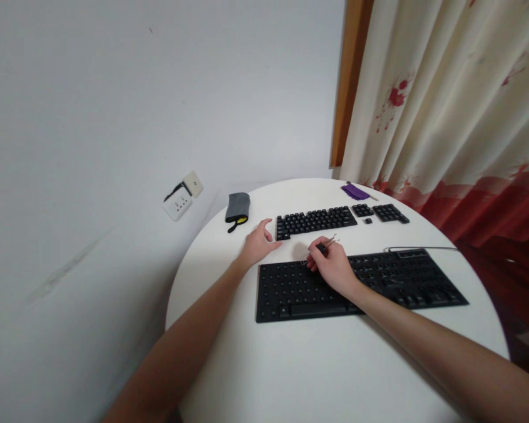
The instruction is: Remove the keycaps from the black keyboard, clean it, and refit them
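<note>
A wired black keyboard (273, 296) lies on the round white table, its left part stripped to bare switches and small stems. My right hand (334, 267) pinches a keycap puller (321, 248) with a dark handle; thin wire loops stick out at both ends. The lower loop is over the keyboard's upper left area; whether it touches a key is hard to see. My left hand (256, 244) rests on the table with thumb and fingers apart, holding nothing. Just right of it, loose black keycaps (315, 222) stand in rows in keyboard order.
Farther right are more keycap groups (387, 213) and one separate keycap (368, 221). A grey pouch (238, 207) lies at the back left, a purple cloth item (355, 191) at the back right. The cable (423, 247) runs off right. Wall at left, curtain (427, 106) at right.
</note>
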`<action>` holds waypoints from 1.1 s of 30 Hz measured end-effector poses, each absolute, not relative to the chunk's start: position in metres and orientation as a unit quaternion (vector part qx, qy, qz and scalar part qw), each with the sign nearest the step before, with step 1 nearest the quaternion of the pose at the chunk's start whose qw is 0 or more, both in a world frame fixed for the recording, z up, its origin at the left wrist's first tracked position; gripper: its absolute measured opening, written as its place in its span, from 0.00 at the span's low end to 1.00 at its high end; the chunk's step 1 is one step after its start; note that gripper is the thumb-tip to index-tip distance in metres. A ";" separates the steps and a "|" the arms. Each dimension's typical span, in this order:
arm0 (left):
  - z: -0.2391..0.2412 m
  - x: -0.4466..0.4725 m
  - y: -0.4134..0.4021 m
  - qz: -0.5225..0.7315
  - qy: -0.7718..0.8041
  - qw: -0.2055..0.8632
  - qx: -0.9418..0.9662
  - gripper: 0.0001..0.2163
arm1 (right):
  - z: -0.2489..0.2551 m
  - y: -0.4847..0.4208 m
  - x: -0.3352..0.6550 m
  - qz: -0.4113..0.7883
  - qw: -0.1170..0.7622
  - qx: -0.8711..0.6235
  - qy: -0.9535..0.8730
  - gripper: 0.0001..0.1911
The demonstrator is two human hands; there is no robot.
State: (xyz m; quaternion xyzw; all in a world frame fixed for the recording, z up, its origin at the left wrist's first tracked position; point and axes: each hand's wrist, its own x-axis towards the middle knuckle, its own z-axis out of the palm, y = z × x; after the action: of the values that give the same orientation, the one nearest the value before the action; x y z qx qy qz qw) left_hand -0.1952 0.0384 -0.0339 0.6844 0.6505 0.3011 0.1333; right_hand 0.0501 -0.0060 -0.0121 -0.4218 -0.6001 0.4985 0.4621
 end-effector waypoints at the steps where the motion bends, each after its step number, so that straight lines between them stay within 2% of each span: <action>1: -0.035 -0.196 0.039 0.310 0.648 0.152 0.679 0.37 | -0.013 -0.006 0.050 0.500 0.461 -0.421 -0.600 0.06; 12: -0.024 -0.190 0.037 0.346 0.636 0.209 0.657 0.32 | -0.014 -0.007 0.049 0.510 0.453 -0.417 -0.600 0.05; 25: -0.026 -0.192 0.038 0.351 0.626 0.225 0.659 0.28 | -0.013 -0.008 0.048 0.515 0.449 -0.417 -0.599 0.07; 33: -0.025 -0.192 0.037 0.332 0.639 0.204 0.663 0.29 | -0.011 -0.008 0.050 0.536 0.448 -0.378 -0.608 0.07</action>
State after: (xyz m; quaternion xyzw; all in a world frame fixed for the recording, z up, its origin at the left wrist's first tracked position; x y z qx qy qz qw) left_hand -0.1915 0.0371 -0.0249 0.6631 0.6393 0.3315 0.2041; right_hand 0.0496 -0.0081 -0.0113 -0.3780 -0.6076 0.5359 0.4481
